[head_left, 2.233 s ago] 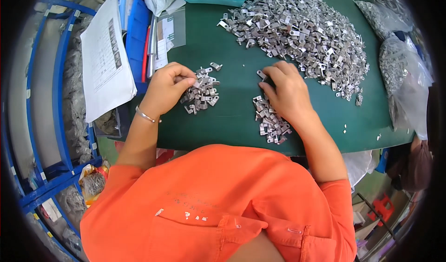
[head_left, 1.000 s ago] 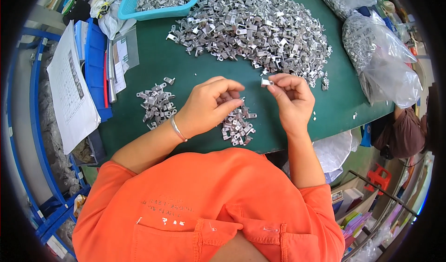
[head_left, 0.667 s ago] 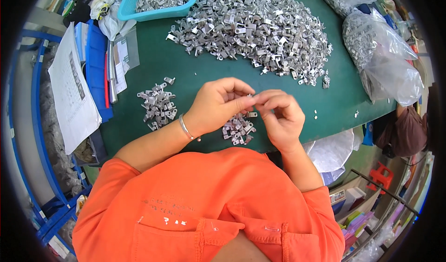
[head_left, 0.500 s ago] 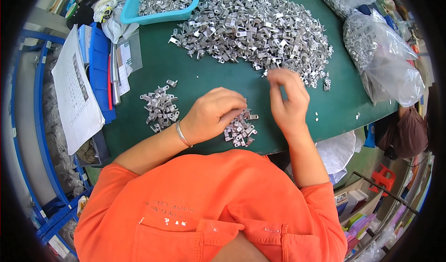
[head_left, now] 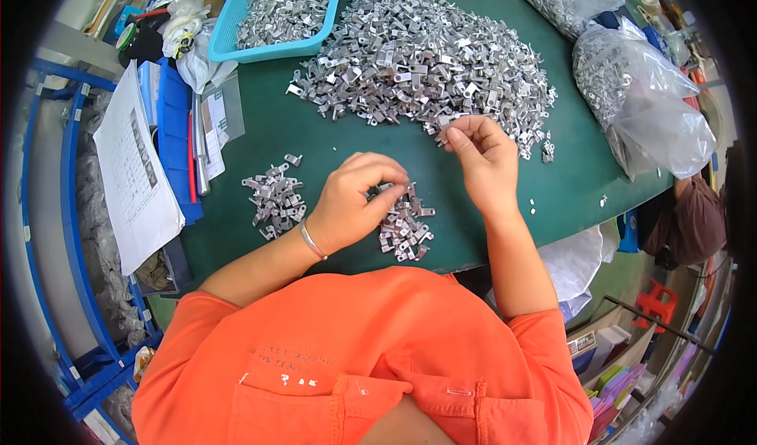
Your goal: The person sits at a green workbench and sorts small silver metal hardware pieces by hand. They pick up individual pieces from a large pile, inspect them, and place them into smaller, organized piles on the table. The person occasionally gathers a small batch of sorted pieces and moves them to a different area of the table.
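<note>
A large heap of small silver metal brackets (head_left: 410,51), each with a hole in its tab, covers the far middle of the green table. My right hand (head_left: 489,161) is at the heap's near edge, thumb and forefinger closed on a metal bracket (head_left: 445,122). Nearer to me, my left hand (head_left: 355,201) hovers by a small pile of brackets (head_left: 406,228), fingers curled and the thumb brought toward the fingertips. Whether a piece sits between those tips is hidden. Another small pile of brackets (head_left: 274,201) lies left of my left hand.
A light blue basket (head_left: 214,47) of brackets stands at the back left. Clear plastic bags of brackets (head_left: 607,82) lie along the right. Papers (head_left: 134,169) lean on a blue bin (head_left: 175,130) at the left edge. White flecks (head_left: 532,206) dot the table (head_left: 347,134).
My right hand has turned and lowered its fingertips onto the heap's near edge, taking a bracket. My left hand stays by the near pile. The view has shifted slightly.
</note>
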